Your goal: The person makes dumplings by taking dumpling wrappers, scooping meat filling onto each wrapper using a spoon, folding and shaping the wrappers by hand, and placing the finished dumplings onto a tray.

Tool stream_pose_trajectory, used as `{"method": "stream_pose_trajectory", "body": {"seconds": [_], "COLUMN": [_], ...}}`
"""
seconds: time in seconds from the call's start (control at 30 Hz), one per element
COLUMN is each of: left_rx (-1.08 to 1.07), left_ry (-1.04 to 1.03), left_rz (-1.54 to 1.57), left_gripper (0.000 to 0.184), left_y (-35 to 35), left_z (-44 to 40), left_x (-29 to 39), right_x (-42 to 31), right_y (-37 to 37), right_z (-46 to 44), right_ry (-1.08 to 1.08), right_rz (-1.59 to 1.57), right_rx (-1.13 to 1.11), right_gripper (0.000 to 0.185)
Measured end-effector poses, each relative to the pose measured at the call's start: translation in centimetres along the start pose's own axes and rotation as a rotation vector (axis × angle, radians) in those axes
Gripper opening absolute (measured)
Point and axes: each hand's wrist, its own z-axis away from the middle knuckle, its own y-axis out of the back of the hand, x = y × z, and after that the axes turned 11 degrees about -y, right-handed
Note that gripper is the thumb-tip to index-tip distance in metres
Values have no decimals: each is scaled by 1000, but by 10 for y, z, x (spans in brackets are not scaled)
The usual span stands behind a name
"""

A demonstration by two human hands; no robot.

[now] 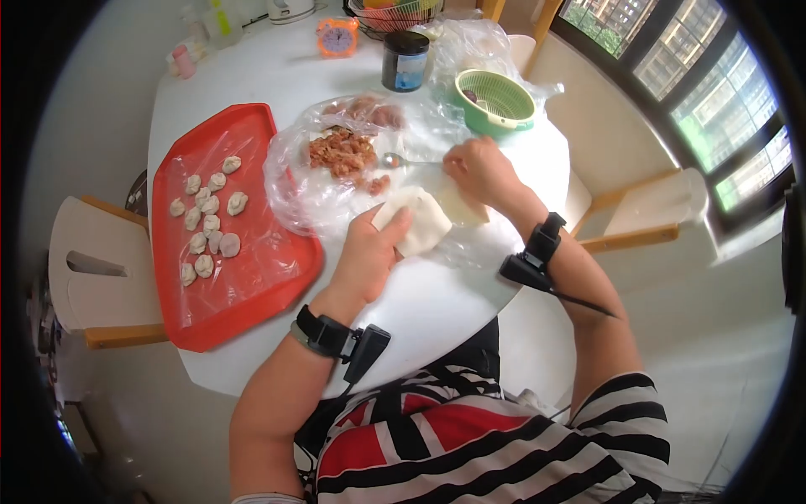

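My left hand pinches a pale, flat dumpling wrapper, thumb on top, over the near side of the table. Fingers of my right hand are closed at the handle end of a metal spoon, whose bowl lies beside the meat filling. That minced filling sits on a spread clear plastic bag, with pinker raw meat behind it. Beneath my right hand lies a stack of wrappers, partly hidden. Several folded dumplings rest on plastic film in the red tray at the left.
Behind the filling stand a dark-lidded jar and an orange alarm clock. A green strainer basket is beyond my right hand, near a crumpled plastic bag. Chairs flank the white table.
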Motion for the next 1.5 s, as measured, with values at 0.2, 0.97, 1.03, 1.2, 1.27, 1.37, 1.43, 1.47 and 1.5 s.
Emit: {"method": "stream_pose_trajectory", "body": {"seconds": [0.2,0.97,1.03,1.2,1.27,1.37,1.43,1.47,1.5], "left_rx": [1,-119,-113,-113,-120,-125,-122,-125,-128], "left_ry": [-21,94,101,105,105,104,106,111,116], "left_rz": [1,320,320,336,332,328,330,339,348], "left_gripper": [37,37,37,36,37,38,38,37,36], "left_y": [0,11,10,7,6,5,7,8,10], "left_z": [-1,-6,-6,-4,-3,-3,-4,-5,-6], "left_x": [6,13,13,14,13,13,13,12,12], "right_x": [7,-36,-39,-40,-36,-32,-29,-29,-29], "right_y": [5,0,-3,-13,-19,-21,-19,-17,-15], "right_z": [-13,-71,-74,-77,-76,-69,-66,-64,-61], "right_ry": [-158,255,254,307,414,470,514,557,558], "right_rz": [81,-217,-227,-258,-170,-28,-14,-2,-2], "right_rx": [-202,276,318,356,306,248,262,277,276], "right_gripper": [18,13,12,15,23,31,31,31,31]}}
